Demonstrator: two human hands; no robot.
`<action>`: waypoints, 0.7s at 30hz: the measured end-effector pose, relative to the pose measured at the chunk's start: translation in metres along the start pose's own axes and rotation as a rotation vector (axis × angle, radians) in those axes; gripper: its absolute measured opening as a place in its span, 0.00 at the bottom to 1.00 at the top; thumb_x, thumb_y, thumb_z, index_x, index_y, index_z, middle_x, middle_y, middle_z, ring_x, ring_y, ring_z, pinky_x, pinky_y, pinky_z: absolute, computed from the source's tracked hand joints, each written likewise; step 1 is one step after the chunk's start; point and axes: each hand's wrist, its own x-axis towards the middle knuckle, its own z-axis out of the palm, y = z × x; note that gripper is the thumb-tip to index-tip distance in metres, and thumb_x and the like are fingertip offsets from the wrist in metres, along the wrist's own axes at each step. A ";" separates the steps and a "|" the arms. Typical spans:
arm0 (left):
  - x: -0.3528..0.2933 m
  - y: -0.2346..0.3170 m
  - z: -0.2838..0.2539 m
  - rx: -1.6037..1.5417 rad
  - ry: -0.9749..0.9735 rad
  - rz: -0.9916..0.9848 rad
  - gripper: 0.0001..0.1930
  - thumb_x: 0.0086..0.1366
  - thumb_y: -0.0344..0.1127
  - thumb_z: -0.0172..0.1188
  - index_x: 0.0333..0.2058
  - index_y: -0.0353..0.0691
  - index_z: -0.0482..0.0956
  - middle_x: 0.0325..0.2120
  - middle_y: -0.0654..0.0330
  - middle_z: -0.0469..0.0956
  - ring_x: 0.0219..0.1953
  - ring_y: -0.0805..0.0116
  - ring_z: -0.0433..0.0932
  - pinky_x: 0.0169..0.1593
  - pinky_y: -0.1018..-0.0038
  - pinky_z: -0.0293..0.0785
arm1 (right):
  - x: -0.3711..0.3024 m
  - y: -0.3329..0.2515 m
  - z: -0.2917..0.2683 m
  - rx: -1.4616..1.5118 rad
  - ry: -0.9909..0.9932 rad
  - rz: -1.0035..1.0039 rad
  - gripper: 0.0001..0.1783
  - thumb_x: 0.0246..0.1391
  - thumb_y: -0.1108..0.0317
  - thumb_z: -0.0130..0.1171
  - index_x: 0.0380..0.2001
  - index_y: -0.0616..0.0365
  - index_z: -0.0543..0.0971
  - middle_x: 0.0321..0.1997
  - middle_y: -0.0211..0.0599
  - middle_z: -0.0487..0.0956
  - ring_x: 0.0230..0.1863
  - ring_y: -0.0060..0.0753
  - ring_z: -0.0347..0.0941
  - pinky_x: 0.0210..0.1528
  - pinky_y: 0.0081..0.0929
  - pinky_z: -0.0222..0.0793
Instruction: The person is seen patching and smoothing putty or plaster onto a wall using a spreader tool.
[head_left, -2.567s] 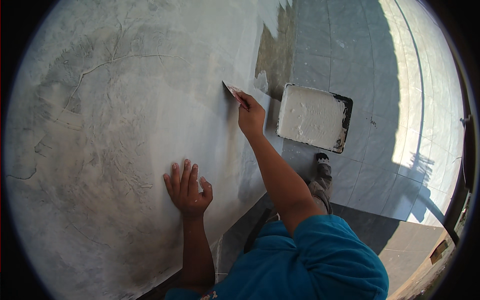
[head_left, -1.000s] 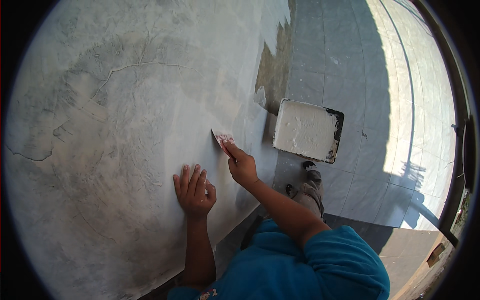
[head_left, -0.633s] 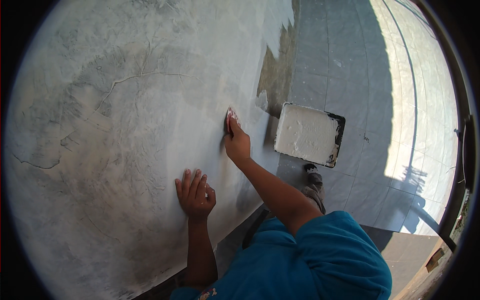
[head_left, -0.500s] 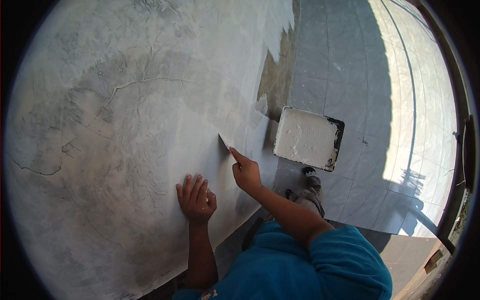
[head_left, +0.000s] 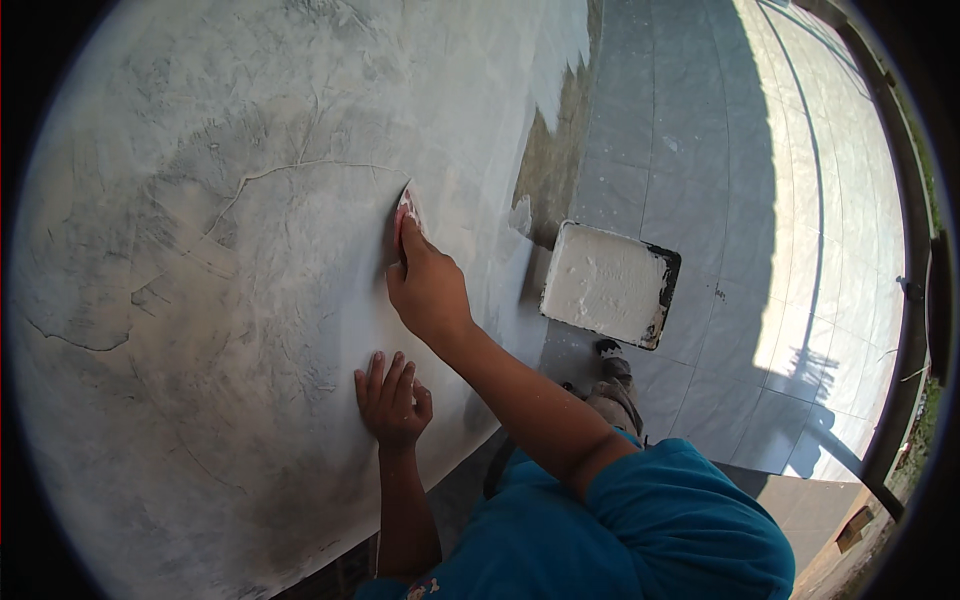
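The right hand [head_left: 430,290] pinches the putty knife [head_left: 406,208] at the wall [head_left: 300,250], on the far side of the left hand [head_left: 392,402], whose slightly spread fingers rest there. Uneven blade pressure may score the coating; a misplaced shoe [head_left: 607,348] may upset the paste tray [head_left: 674,275] at right.

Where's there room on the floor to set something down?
Shaded grey floor tiles lie open between the black-rimmed rectangular tray of white paste and the sunlit strip. It's crowded below the tray, by the person's foot, and left toward the patchy grey wall.
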 end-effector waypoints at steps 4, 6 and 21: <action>-0.001 -0.003 -0.003 -0.002 -0.005 0.002 0.11 0.59 0.33 0.54 0.37 0.42 0.83 0.46 0.60 0.82 0.59 0.56 0.73 0.69 0.53 0.51 | -0.032 0.024 -0.041 0.064 -0.004 -0.227 0.25 0.54 0.74 0.51 0.57 0.60 0.73 0.35 0.54 0.80 0.31 0.52 0.78 0.36 0.39 0.74; 0.000 -0.002 -0.002 -0.006 -0.002 -0.003 0.10 0.59 0.33 0.54 0.37 0.42 0.83 0.45 0.60 0.82 0.58 0.56 0.73 0.69 0.53 0.51 | -0.024 0.065 -0.052 -0.069 0.057 0.001 0.24 0.55 0.74 0.50 0.56 0.57 0.74 0.32 0.53 0.80 0.25 0.50 0.76 0.31 0.38 0.73; 0.003 0.001 -0.003 -0.021 0.003 -0.034 0.12 0.60 0.37 0.54 0.37 0.41 0.83 0.45 0.60 0.82 0.58 0.57 0.73 0.68 0.53 0.52 | -0.035 0.070 -0.053 0.140 -0.003 0.153 0.25 0.54 0.74 0.51 0.57 0.59 0.73 0.35 0.51 0.81 0.31 0.39 0.79 0.38 0.29 0.73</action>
